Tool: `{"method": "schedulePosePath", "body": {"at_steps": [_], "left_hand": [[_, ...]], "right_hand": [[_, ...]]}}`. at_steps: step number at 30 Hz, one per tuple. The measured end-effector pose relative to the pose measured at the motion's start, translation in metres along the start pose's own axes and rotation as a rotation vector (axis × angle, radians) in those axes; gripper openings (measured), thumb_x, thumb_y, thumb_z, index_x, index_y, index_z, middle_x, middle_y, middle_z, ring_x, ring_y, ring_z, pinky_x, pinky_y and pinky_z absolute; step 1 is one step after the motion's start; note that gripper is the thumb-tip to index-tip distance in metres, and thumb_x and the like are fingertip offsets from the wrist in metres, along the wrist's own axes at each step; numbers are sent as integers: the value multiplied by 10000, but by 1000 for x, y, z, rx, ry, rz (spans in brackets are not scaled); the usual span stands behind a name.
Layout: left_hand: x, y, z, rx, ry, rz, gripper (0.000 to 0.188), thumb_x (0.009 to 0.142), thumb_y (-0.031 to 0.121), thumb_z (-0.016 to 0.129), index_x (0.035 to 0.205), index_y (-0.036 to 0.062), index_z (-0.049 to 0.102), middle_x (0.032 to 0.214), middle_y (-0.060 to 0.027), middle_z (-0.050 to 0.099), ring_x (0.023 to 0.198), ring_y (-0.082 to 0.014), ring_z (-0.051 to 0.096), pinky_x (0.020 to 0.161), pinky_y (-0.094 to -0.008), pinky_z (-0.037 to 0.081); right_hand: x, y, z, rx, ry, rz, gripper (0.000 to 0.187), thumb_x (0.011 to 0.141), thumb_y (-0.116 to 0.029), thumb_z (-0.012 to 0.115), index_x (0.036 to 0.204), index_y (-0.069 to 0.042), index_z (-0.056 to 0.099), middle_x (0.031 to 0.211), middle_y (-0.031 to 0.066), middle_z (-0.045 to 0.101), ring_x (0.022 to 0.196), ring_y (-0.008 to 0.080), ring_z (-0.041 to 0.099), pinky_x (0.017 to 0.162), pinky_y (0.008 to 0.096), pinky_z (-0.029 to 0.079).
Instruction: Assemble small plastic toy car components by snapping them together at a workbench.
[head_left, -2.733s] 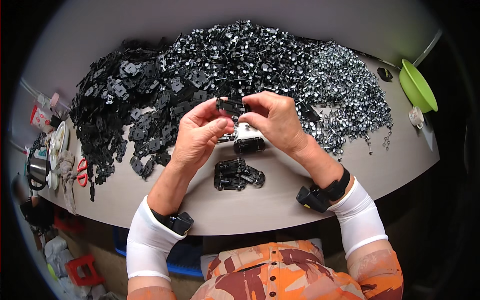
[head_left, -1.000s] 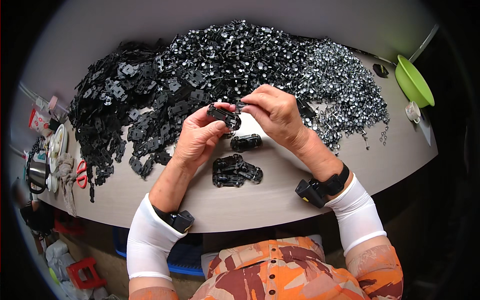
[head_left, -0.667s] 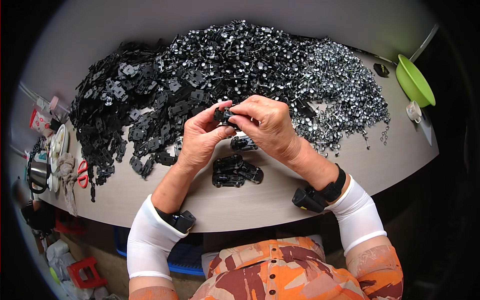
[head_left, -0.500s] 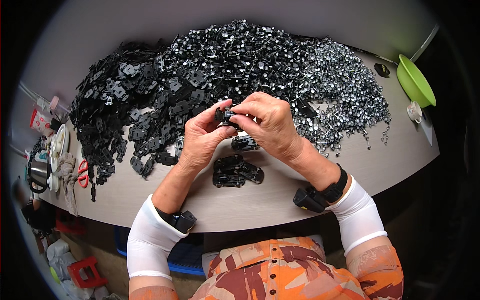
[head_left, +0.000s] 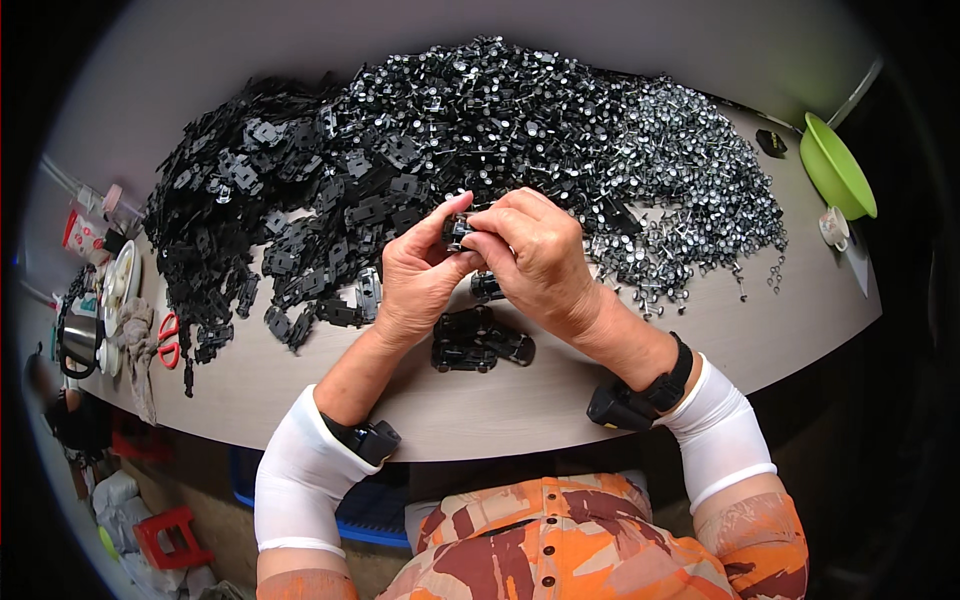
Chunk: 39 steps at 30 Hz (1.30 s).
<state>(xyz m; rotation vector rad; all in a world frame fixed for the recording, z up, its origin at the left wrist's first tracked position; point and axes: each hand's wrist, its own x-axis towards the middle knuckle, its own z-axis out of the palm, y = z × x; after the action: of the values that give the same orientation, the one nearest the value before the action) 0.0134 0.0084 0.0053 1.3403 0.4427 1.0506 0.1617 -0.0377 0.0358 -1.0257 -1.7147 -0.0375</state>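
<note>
Between my hands is a small black toy car chassis (head_left: 456, 232), held up over the table. My left hand (head_left: 422, 275) grips its left side between thumb and fingers. The thumb and fingertips of my right hand (head_left: 545, 258) pinch the chassis from the right; any small part under them is hidden. Just below my hands lies one toy car base with wheels (head_left: 486, 287), partly covered. Nearer to me, several more wheeled bases (head_left: 468, 345) sit in a cluster. A heap of flat black chassis plates (head_left: 240, 190) spreads to the left.
Black and silver wheels on axles (head_left: 500, 110) are heaped at the back, and silver-faced ones (head_left: 690, 170) at the right. A green bowl (head_left: 836, 170) and a white cup (head_left: 833, 228) stand far right. Red-handled scissors (head_left: 169, 340), a cloth (head_left: 135, 345) and a metal pot (head_left: 78, 342) lie left.
The chassis has turned a little in my fingers, and my left hand has shifted slightly right. The whole view has moved a little; the piles look the same.
</note>
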Motion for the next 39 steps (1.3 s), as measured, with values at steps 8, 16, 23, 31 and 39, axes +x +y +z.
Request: {"method": "schedulePosePath", "body": {"at_steps": [8,16,23,31,39], "left_hand": [[-1,1,0,-29,-61,14,471,851,-34,636,1297,-20,487,1072,-74,627,936,-115,614,841,-264,541],[5,8,-9,-293,-46,-126,176,936,98,561,1045,-31,610,967,-95,653,812,-152,648,706,-311,577],[16,18,-29,-190,94,-88,119,914,85,592,977,-12,620,863,-68,649,687,-117,609,580,-241,536],[16,28,-31,1011,-116,-184,282,723,53,704,992,-2,637,732,-31,572,599,-107,501,553,-280,430],[15,29,-28,1304,-297,104,356,662,9,736,1014,28,682,899,-68,616,894,-248,478,824,-332,429]], "right_hand": [[-3,6,1,10,3,16,126,688,-15,716,755,-16,610,712,75,537,696,253,535,601,346,450],[9,5,-7,75,-31,-34,258,665,-27,746,882,-14,608,806,68,542,717,212,537,584,316,470],[7,29,-21,42,-236,155,53,776,-19,669,812,17,653,764,124,625,684,251,628,627,334,520],[-1,22,-31,-283,-792,236,251,703,-97,756,931,-38,668,877,108,597,856,289,618,729,384,492],[1,22,-36,-292,-938,277,316,653,-111,784,881,-26,581,882,107,586,868,294,575,738,389,473]]}}
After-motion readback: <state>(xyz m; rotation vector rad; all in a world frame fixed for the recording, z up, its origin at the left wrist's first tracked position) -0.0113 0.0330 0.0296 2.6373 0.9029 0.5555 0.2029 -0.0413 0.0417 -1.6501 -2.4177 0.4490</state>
